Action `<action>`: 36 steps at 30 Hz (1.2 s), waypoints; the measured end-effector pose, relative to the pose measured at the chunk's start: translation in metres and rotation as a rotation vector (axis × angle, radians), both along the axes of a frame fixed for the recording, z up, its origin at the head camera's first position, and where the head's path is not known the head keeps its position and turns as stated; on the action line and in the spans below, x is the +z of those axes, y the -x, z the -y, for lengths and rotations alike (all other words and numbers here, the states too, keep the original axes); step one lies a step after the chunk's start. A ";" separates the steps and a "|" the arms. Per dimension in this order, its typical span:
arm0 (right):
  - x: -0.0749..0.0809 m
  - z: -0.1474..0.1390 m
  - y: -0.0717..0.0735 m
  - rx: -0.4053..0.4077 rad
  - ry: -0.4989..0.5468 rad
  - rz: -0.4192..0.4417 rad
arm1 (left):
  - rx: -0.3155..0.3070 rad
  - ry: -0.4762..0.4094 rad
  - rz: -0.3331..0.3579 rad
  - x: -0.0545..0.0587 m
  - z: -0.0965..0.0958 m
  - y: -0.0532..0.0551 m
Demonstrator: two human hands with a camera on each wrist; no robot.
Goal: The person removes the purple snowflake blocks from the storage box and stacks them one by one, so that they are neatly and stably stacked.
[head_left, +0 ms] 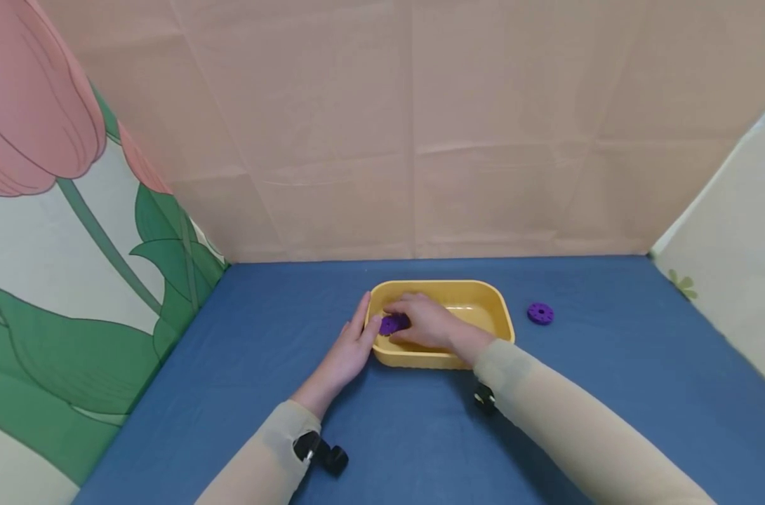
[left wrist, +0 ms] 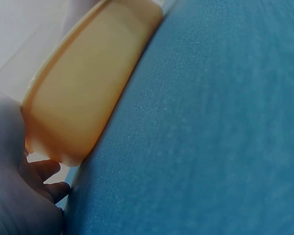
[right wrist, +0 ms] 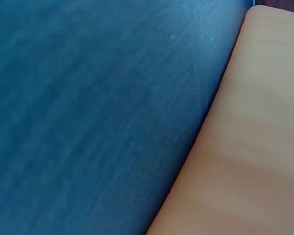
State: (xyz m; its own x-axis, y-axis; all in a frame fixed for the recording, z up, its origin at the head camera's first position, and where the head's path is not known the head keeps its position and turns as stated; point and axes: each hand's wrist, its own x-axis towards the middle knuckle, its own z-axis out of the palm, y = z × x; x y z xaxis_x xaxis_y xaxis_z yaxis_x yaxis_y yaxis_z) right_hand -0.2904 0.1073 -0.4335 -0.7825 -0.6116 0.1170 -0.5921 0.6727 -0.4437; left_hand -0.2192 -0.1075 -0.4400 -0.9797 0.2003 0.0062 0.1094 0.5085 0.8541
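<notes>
A yellow rectangular plastic basin [head_left: 414,360] stands on the blue-covered table. My left hand [head_left: 347,348] is at its left end, with straight fingers along the outer wall and the thumb over the rim. From the left wrist view, two fingers show beside the lower end of the basin [left wrist: 81,83]. My right hand [head_left: 428,322] reaches down inside the basin and pinches a purple disc [head_left: 391,324] near the left wall. Part of that disc is hidden under the fingers. The right wrist view catches only the basin's side [right wrist: 250,132] and no hand.
Another purple disc [head_left: 540,313], with small holes, lies flat on the blue cloth [head_left: 262,337] right of the basin. A beige sheet [head_left: 332,140] hangs behind the table. Printed flower panels [head_left: 92,330] stand at the sides. Black wrist cameras [head_left: 322,452] sit on the sleeves.
</notes>
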 end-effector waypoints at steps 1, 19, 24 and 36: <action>0.006 0.002 -0.005 -0.011 -0.021 0.005 | -0.001 -0.001 0.003 0.000 0.000 0.000; 0.017 0.005 -0.011 -0.031 -0.035 0.030 | -0.001 0.007 -0.012 0.003 0.000 0.000; 0.006 -0.001 -0.002 0.009 0.018 0.008 | -0.005 0.004 -0.008 0.003 0.000 0.001; 0.027 -0.004 -0.016 -0.081 0.083 0.159 | -0.007 -0.008 -0.012 -0.001 0.000 0.000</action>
